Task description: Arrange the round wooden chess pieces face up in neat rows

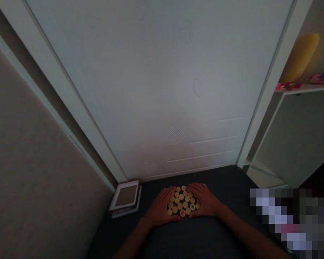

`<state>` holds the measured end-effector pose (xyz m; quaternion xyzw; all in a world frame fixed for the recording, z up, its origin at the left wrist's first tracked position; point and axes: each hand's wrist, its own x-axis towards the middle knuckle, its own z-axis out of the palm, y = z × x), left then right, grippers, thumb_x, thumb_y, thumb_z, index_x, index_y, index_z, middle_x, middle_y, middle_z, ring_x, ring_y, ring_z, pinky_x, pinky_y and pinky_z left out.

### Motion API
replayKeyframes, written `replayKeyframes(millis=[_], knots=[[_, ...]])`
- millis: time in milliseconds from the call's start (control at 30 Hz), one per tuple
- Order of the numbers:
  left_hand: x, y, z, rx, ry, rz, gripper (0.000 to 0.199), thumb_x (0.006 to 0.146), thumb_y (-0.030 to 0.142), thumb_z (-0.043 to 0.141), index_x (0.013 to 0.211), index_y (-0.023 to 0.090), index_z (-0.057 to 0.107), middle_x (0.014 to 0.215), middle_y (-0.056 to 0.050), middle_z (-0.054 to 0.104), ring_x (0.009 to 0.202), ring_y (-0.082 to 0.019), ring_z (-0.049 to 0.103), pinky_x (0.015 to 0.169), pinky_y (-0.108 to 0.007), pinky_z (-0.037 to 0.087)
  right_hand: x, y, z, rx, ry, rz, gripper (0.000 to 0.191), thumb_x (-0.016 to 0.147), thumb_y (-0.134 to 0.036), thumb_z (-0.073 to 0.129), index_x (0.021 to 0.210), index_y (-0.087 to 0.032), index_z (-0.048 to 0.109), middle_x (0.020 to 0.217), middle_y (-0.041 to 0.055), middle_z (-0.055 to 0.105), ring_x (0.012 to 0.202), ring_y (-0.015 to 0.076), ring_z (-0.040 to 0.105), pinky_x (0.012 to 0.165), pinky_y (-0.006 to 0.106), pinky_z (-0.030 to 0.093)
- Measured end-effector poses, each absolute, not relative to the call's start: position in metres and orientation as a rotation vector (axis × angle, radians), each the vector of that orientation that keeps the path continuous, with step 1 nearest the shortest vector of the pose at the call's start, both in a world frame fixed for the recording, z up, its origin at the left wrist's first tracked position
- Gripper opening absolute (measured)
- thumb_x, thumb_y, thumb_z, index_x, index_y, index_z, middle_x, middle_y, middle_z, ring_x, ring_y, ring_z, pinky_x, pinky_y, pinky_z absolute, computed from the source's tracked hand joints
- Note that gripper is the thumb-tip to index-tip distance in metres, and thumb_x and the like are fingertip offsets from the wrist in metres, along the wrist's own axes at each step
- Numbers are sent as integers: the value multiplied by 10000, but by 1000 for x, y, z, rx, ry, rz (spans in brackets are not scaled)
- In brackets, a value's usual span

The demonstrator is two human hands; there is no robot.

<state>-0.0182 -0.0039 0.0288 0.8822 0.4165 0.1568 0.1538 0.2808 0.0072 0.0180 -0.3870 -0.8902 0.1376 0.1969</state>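
Observation:
Several small round wooden game pieces (pixel 181 197), like Chinese chess pieces, lie flat in a tight cluster on the dark tabletop (pixel 178 241). Most show plain pale faces. One piece near the front (pixel 183 213) carries a red mark, and another to its right (pixel 192 207) has a dark mark. My left hand (pixel 163 207) curves along the left side of the cluster, fingers stretched out and thumb toward the front. On the opposite side, my right hand (pixel 206 201) lies in a mirrored pose against the outer pieces. Both hands are open, and some edge pieces are partly covered by fingers.
Two flat framed boxes (pixel 126 197) are stacked at the table's left edge. A white panel with embossed hearts (pixel 162 90) rises behind the table. At right stand a shelf (pixel 307 88) with a yellow object (pixel 299 57) and a pixelated area.

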Motion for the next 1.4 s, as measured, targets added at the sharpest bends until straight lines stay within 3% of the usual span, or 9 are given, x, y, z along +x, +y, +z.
replayKeyframes(millis=[167,367,800,1033,1200,1400], knots=[[-9,-2,35,2543,1159,405,1215,606,786,748,1573,273,221,1613,-108,330,1457,-387,312,1205,-582,236,276,11,22,-1072,-2521,392,1094,633,-773,721,1530,-257,365,1522,142,448,1364,381,405,1115,537,279],[1,-3,34,2563,1216,448,1213,584,804,741,1557,241,286,1549,-143,428,1421,-419,350,1176,-599,260,272,12,25,-1021,-2519,397,1071,659,-749,720,1535,-256,352,1496,125,488,1348,363,424,1106,512,290],[4,-7,38,2643,1255,461,952,762,755,632,1521,241,374,1514,-116,486,1391,-365,417,1172,-546,307,273,11,25,-1000,-2519,403,1049,674,-732,720,1535,-261,350,1504,112,483,1346,352,431,1111,499,284],[7,-7,36,2646,1255,479,922,774,762,617,1514,263,388,1510,-107,499,1399,-352,420,1185,-554,274,273,9,30,-993,-2519,393,1034,692,-761,691,1536,-272,346,1491,116,495,1340,344,443,1114,499,294],[-1,-10,38,2653,1223,480,1000,753,760,641,1549,258,303,1578,-97,407,1454,-339,339,1219,-557,192,277,3,30,-1051,-2479,359,1086,635,-807,708,1521,-272,379,1533,134,428,1382,363,396,1135,525,287],[-19,-17,29,2568,1304,506,1019,721,707,717,1536,253,309,1596,-126,360,1453,-353,339,1197,-561,247,287,-10,21,-1128,-2412,319,1068,658,-818,688,1515,-256,390,1568,149,365,1431,378,322,1170,559,241]])
